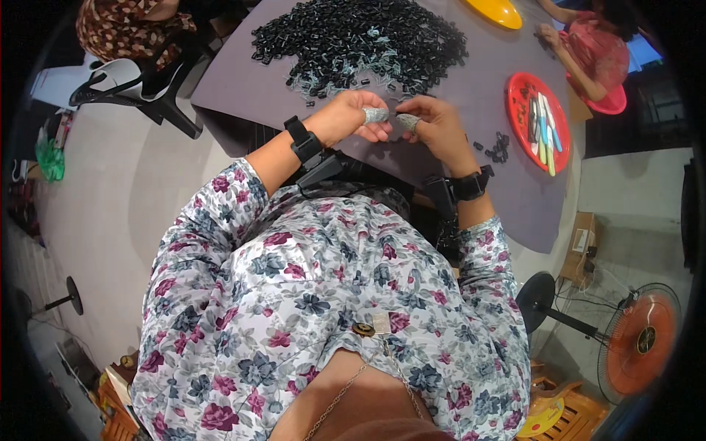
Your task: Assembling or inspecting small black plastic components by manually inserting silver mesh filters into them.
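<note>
My left hand (346,121) and my right hand (439,132) meet above the near edge of the table, thumbs and fingers pinched close together. Grey tape-like wraps cover a digit on each hand. Whatever small thing is between the fingertips is too small and hidden to make out. Just beyond my hands lies a big heap of small black plastic pieces (353,44). Thin, pale greenish slivers (371,70) are scattered over its near side. Beside my right wrist sits a little group of black pieces (498,149).
On the right of the purple-grey tabletop (246,73) stands a red tray (515,110) holding slim tools (545,136) with blue, green and white handles. A yellow dish (498,10) is farther back. Another person (597,51) sits at the far right. A standing fan (638,342) is behind on the right.
</note>
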Motion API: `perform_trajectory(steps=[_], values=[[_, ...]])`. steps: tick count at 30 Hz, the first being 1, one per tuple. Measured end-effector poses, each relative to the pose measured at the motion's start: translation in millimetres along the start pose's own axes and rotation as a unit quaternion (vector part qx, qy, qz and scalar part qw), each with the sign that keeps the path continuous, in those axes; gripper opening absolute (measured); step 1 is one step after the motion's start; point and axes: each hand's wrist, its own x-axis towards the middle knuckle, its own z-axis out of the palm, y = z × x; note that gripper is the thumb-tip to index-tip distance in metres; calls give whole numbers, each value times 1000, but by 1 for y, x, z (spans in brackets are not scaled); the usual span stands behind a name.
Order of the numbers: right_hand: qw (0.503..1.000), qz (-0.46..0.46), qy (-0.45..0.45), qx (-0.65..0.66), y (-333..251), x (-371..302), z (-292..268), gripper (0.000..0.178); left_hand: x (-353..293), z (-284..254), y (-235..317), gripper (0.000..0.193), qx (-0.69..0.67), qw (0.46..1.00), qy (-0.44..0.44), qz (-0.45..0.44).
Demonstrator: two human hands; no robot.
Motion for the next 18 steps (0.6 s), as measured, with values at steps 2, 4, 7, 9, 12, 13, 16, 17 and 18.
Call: perform_trajectory(steps=[2,4,7,9,12,13,16,17,18], values=[[1000,-3,-7,-6,3,1,-3,20,1,-2,-2,18,0,1000,-13,7],[1000,3,-8,-11,3,1,-3,20,1,-2,-3,19,1,1000,-18,10],[1000,5,-4,-6,1,0,-2,22,1,-1,-3,19,3,1000,-14,14],[1000,-16,-4,12,7,2,-2,27,2,-2,-5,19,3,1000,-13,19],[999,9,-47,4,12,2,-6,20,1,-1,-4,18,-2,1000,-9,18],[999,10,-39,12,10,2,-6,20,1,0,-3,18,-1,1000,-6,15],[999,21,-12,39,4,-2,-4,19,0,1,0,17,0,1000,1,9],[998,30,-3,49,4,-2,-5,19,0,2,0,17,0,1000,2,8],[997,39,6,60,3,-2,-6,18,0,2,1,17,1,1000,3,7]])
